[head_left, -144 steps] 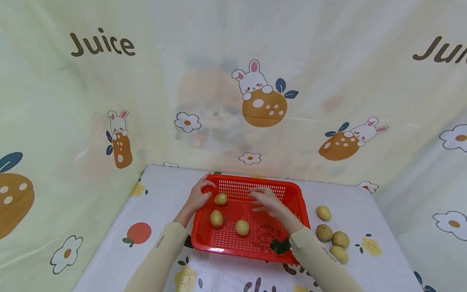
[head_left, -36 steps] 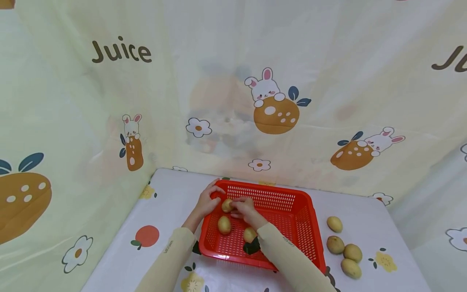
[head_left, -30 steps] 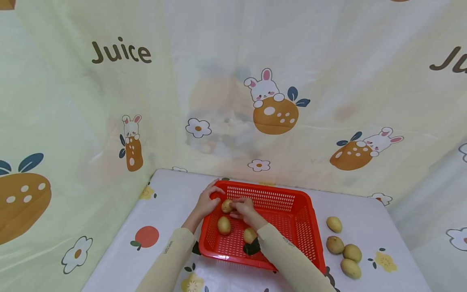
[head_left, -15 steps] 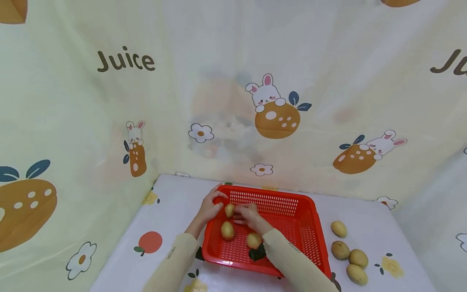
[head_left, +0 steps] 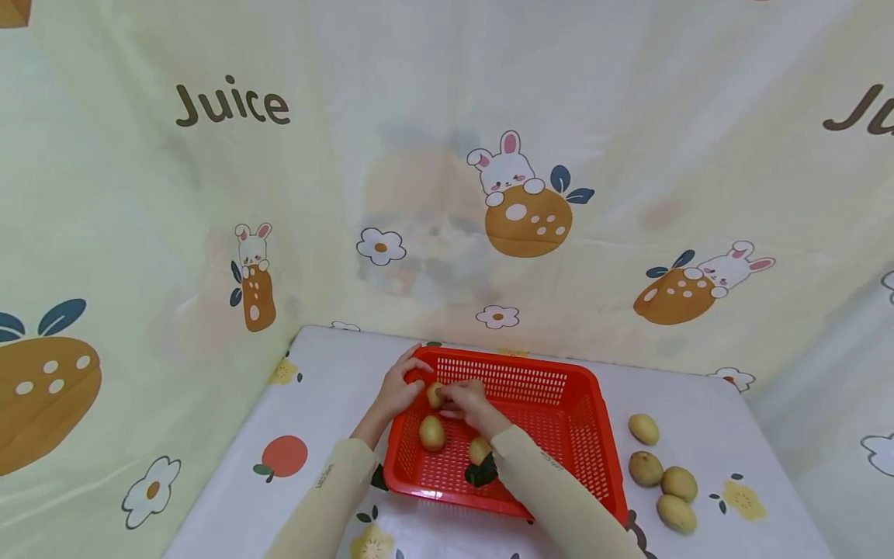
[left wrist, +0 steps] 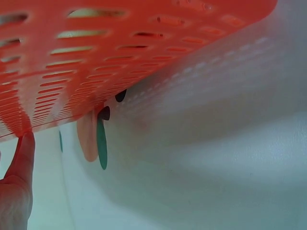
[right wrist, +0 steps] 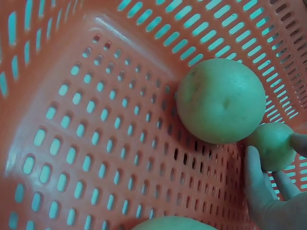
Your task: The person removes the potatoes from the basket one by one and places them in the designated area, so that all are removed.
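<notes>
A red plastic basket (head_left: pixel 482 508) with slotted walls stands on the table. My left hand (head_left: pixel 398 392) grips its rim at the back left corner; in the left wrist view a finger (left wrist: pixel 25 153) meets the outside of the slotted wall. Inside, at that corner, my right hand (head_left: pixel 466 402) pinches a small yellow potato (head_left: pixel 434 394) between thumb and fingers. The right wrist view shows the held potato (right wrist: pixel 271 143) low by the wall, beside a larger potato (right wrist: pixel 220 100). A third potato (head_left: pixel 479 450) lies partly hidden behind the right sleeve and a black wrist strap.
Right of the basket, several potatoes (head_left: pixel 677 483) lie on the table, one (head_left: pixel 643 428) apart toward the back. The white patterned tablecloth (head_left: pixel 230 497) reaches to a printed curtain (head_left: pixel 419 155) standing behind and at both sides.
The right hand has moved left from above the basket's middle and taken hold of the back left potato, which has turned slightly in its fingers. The left hand stays at the rim.
</notes>
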The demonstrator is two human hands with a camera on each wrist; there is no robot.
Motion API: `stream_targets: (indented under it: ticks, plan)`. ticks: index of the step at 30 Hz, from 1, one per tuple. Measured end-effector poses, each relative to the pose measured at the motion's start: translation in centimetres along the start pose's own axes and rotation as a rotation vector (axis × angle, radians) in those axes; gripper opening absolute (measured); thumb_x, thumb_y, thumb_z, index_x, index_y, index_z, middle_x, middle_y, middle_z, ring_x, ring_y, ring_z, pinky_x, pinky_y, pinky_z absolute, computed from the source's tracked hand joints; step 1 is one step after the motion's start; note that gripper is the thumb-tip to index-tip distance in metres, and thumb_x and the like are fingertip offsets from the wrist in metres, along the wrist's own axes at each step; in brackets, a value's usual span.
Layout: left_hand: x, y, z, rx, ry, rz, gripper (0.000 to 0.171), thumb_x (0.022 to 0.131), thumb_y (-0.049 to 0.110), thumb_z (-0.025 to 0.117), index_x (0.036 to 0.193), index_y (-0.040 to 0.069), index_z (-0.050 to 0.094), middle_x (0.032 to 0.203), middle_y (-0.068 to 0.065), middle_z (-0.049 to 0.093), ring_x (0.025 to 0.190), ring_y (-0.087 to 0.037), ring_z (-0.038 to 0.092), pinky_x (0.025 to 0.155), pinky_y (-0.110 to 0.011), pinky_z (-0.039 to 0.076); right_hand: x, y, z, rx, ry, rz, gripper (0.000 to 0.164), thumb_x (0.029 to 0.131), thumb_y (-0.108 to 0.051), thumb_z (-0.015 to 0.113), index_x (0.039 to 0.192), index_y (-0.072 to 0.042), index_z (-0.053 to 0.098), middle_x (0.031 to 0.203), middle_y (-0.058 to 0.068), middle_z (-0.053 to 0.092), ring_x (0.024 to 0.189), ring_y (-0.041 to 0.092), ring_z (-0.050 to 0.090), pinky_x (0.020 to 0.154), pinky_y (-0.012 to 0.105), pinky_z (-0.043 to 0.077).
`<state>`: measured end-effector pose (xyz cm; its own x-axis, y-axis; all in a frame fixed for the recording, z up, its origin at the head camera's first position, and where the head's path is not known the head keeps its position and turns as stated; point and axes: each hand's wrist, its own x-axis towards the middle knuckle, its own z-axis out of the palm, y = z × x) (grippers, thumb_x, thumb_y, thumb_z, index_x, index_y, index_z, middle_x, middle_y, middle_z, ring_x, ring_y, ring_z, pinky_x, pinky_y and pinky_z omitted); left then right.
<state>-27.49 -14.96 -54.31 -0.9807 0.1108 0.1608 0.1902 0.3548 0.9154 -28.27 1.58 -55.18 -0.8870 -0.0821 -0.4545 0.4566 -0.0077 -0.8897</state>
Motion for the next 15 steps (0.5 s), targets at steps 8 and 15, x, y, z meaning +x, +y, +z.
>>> stream_targets:
  ticks: [8, 15]
  plan:
    - [0.2, -0.4, 0.1, 0.007, 0.003, 0.006, 0.024, 0.082, -0.005, 0.054, 0.100, 0.001, 0.068, 0.156, -0.015, 0.036, 0.144, -0.036, 0.030, 0.114, -0.057, 0.025, -0.2, -0.1, -0.5, -0.018, -0.005, -0.006, 0.021, 0.088, -0.005, 0.068, 0.104, 0.009, 0.065, 0.088, 0.013, 0.066, 0.074, 0.029, 0.071, 0.073, 0.042, 0.059]
    - [0.3, -0.5, 0.1, 0.014, 0.012, -0.006, 0.023, 0.083, -0.004, 0.054, 0.099, 0.004, 0.069, 0.156, -0.011, 0.037, 0.144, -0.035, 0.030, 0.113, -0.056, 0.027, -0.6, -0.5, -1.9, 0.034, -0.030, -0.016, 0.027, 0.089, -0.004, 0.066, 0.111, 0.011, 0.062, 0.087, 0.014, 0.065, 0.069, 0.026, 0.070, 0.070, 0.040, 0.060]
